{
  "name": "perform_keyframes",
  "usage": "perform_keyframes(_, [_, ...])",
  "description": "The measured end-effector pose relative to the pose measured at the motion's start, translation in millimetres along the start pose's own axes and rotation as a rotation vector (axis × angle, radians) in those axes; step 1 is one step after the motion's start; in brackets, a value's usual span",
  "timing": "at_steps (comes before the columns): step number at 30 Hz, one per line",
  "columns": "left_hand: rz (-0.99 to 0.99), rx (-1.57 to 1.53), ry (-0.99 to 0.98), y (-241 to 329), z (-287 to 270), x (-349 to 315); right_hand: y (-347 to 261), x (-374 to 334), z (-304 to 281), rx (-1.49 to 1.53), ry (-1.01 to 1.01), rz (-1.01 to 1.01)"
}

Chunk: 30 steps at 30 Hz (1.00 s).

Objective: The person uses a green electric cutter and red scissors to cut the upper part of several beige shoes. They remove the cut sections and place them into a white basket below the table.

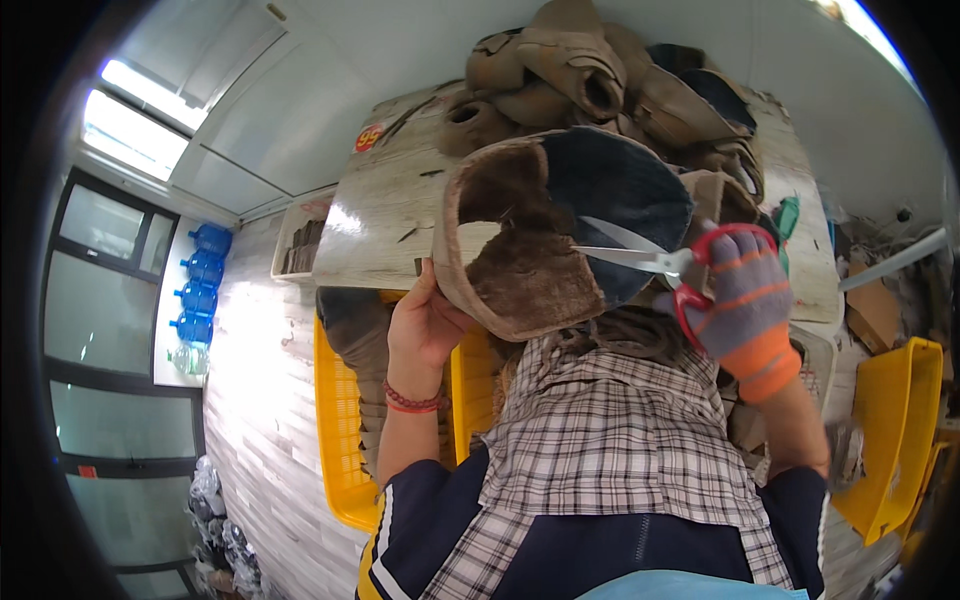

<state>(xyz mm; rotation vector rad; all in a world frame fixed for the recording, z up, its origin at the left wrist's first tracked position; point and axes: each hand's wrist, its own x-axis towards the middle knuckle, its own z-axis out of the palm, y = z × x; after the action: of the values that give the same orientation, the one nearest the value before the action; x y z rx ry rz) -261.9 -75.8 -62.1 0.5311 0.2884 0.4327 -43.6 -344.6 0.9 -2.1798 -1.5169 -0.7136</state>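
My bare left hand pinches the left rim of a wide, fleece-lined piece, with the thumb up along its edge. The lining is brown on the left and dark blue-black on the right; a gap in it shows the pale table behind. The piece looks like an opened boot upper, but I cannot tell for certain. A grey and orange knitted glove covers my right hand, closed round the red handles of a pair of scissors. Their blades stand apart, pointing left across the lining. Whether they touch it is unclear.
On the wood-patterned table lies a pile of similar brown pieces. A yellow crate stands below left, another yellow crate at the right. Blue water bottles line the left wall. A green object lies at the table's right.
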Motion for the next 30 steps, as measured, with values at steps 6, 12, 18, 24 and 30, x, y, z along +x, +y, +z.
perform_keyframes(6, [-0.096,0.188,0.088,-14.5,31.2,17.9,29.0,25.2,8.3,-0.294,-0.072,-0.164])
perform_keyframes(12, [-0.148,0.201,0.022,-16.4,34.7,20.4,32.3,32.5,28.0,-0.418,-0.021,-0.278])
perform_keyframes(18, [-0.144,0.211,0.071,-15.7,33.8,17.1,30.4,36.7,25.0,-0.406,-0.097,-0.231])
perform_keyframes(24, [-0.156,0.205,0.081,-13.6,31.7,19.2,33.9,28.8,27.6,-0.355,-0.085,-0.206])
perform_keyframes(30, [-0.16,0.195,0.05,-14.4,33.3,18.2,36.9,26.6,32.8,-0.349,0.005,-0.271])
